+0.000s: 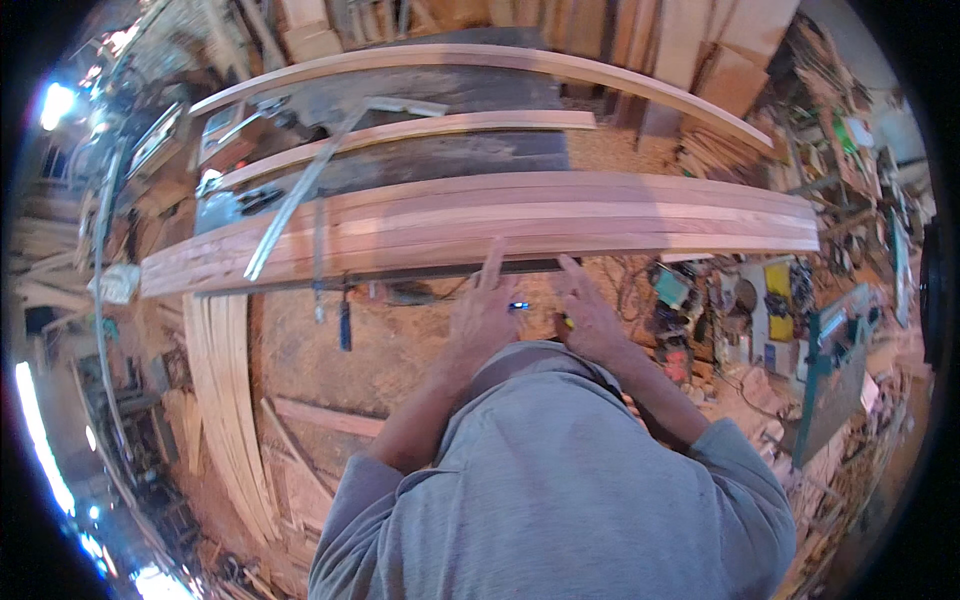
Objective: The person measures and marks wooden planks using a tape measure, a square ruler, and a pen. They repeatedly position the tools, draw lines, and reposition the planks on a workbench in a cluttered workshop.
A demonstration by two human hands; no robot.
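Several long reddish wooden boards [560,208] lie side by side across the dark bench [430,170] in front of me. My left hand [484,308] is at their near edge, its long finger stretched onto the wood and nothing visible in its grasp. To its right, my right hand [592,315] has its fingers extended, their tips just short of the near edge. A small yellow bit shows by that palm; what it is, I cannot make out. A silver L-shaped carpenter's square [305,195] lies slantwise over the boards' left part.
Two narrow strips lie farther back, a longer strip [480,56] and a shorter strip [470,126]. A blue-handled tool [345,325] hangs below the bench edge. Pale planks [222,400] extend at left. Tools and a green-edged panel [835,370] stand right. Sawdust covers the floor [330,360].
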